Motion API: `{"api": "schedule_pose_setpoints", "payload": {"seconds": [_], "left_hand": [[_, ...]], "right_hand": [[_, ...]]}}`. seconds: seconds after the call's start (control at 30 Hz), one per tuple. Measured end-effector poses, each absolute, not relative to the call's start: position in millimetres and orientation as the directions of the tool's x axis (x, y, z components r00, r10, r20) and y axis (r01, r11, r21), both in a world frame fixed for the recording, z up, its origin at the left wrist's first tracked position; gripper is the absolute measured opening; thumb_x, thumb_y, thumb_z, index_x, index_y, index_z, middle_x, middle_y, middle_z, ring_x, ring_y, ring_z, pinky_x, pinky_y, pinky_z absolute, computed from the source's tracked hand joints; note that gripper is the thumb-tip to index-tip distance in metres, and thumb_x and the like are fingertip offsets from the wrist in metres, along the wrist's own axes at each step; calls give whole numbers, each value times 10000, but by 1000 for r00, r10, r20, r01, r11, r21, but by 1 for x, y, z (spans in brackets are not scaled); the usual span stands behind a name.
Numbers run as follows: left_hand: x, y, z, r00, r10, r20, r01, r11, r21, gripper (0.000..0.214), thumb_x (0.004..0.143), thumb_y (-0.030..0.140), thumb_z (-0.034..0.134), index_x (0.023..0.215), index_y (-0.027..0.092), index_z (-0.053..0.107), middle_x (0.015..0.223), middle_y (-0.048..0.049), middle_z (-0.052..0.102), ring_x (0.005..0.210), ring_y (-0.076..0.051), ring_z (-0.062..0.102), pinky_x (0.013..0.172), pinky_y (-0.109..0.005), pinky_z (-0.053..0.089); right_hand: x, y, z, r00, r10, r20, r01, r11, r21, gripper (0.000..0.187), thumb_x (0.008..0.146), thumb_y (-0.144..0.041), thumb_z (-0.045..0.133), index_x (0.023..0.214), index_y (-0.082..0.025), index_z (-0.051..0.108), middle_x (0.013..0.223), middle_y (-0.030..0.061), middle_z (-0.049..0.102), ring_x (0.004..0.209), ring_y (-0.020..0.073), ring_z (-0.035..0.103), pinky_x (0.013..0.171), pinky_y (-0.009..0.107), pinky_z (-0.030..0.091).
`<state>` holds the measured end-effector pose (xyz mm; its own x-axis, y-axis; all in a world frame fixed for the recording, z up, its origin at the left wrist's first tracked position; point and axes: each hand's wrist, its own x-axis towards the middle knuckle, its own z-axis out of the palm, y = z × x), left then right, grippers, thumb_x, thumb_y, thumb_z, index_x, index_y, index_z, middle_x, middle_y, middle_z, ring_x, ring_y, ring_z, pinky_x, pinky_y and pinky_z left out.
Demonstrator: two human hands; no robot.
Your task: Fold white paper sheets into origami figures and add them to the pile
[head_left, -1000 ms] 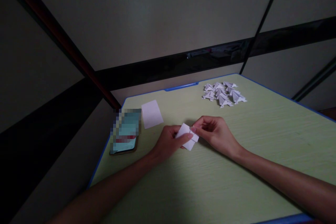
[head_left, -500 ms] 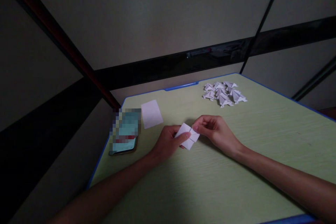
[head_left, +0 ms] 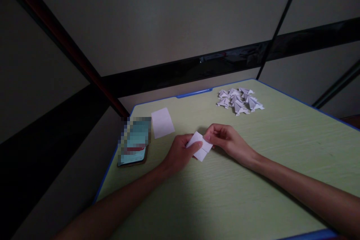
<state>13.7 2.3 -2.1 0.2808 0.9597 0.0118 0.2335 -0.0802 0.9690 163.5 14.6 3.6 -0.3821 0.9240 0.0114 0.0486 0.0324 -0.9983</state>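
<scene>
A small folded piece of white paper (head_left: 201,153) is held between my two hands, a little above the table. My left hand (head_left: 180,153) grips its left side, thumb lying across the top face and fingers mostly hidden beneath. At the paper's upper right edge, my right hand (head_left: 227,140) pinches a folded flap between thumb and fingertips. Crease lines and overlapping layers show on the top face. Several finished folded paper figures (head_left: 239,101), shaped like frogs, sit in a cluster beyond my right hand.
Left of centre a flat white sheet of paper (head_left: 163,123) lies on the pale green table (head_left: 281,142). Beside it, near the left edge, is a phone (head_left: 133,157), partly pixelated. A blue handle (head_left: 194,93) lines the far edge, close to the cabinet panels (head_left: 182,18).
My right fingers have shifted slightly left along the paper's upper right edge, and the flap there looks a little different. My left hand keeps its hold almost unchanged.
</scene>
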Motion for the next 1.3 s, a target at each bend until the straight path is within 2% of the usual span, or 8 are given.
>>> {"api": "schedule_pose_setpoints", "payload": {"seconds": [0.17,0.33,0.57,0.73,0.9,1.07,1.23,1.3], "left_hand": [[13,2,-3,312,949,33,253,-116,960,210,682,267,508,534,119,497,467,38,443,451,-64,405,421,-169,308],[11,3,-6,356,934,32,248,-128,960,220,694,293,516,570,110,523,492,35,467,465,-64,413,437,-169,308],[8,5,-10,386,923,-12,162,-55,985,227,686,317,527,647,99,576,529,7,535,478,-79,457,449,-178,338],[9,5,-5,336,942,-12,125,-32,992,253,689,333,516,596,102,563,505,7,520,463,-75,446,445,-181,348],[10,4,-3,257,966,-18,117,-13,993,226,674,312,526,572,111,533,490,22,489,452,-69,428,438,-179,349],[11,5,-4,233,972,-22,142,-12,990,217,669,298,528,562,110,526,481,23,491,445,-69,435,428,-177,346],[11,5,-4,281,960,-19,189,-35,981,223,668,300,534,553,109,542,489,16,510,458,-72,449,438,-175,354],[12,5,-5,306,952,-17,211,-51,976,214,668,297,533,567,109,550,494,15,513,459,-74,450,433,-174,350]], "right_hand": [[165,13,3,-468,884,3,126,70,-990,240,631,-318,592,555,-143,446,489,-57,358,455,54,293,430,203,208],[167,13,1,-468,884,-15,99,35,-994,278,624,-372,591,550,-138,460,464,-61,350,439,54,274,425,210,183],[167,14,0,-519,855,-15,27,-2,-1000,275,671,-362,561,545,-131,482,467,-38,420,437,58,339,443,219,243],[167,14,2,-435,899,52,-34,42,-999,279,732,-381,492,593,-141,464,514,-24,455,474,67,402,477,219,318],[165,8,3,-353,921,162,-1,173,-985,227,620,-296,636,668,-159,462,591,-28,475,520,71,433,478,206,356],[162,6,-1,-402,909,109,32,133,-991,194,606,-258,638,642,-145,486,559,-34,461,490,58,411,443,194,333],[164,11,0,-346,935,77,4,83,-997,218,587,-249,652,651,-145,472,538,-44,464,468,53,415,440,190,329],[165,13,1,-386,922,44,4,49,-999,222,591,-261,649,643,-146,466,523,-49,464,457,52,422,437,189,330]]}}
